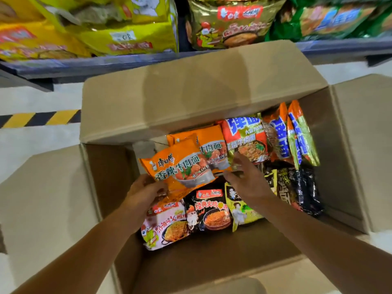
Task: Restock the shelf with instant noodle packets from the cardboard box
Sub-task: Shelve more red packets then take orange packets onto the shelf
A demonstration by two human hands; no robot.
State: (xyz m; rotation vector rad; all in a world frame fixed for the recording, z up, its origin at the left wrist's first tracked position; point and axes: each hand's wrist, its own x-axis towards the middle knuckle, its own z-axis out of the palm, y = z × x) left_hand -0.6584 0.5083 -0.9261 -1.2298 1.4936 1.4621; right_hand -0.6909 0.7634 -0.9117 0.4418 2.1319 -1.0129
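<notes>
Hands [191, 183] grip orange packet [180, 166] inside cardboard box [191, 98] on pale floor [31, 98] below shelf [84, 64].

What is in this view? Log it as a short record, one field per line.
place: open cardboard box on the floor before a shelf
left hand: grips the lower left corner of the front orange packet
right hand: fingers at that packet's right edge
in the box: second orange packet, pink packet, black packet, more upright at the right
on the shelf: yellow packets, gold packet
</notes>
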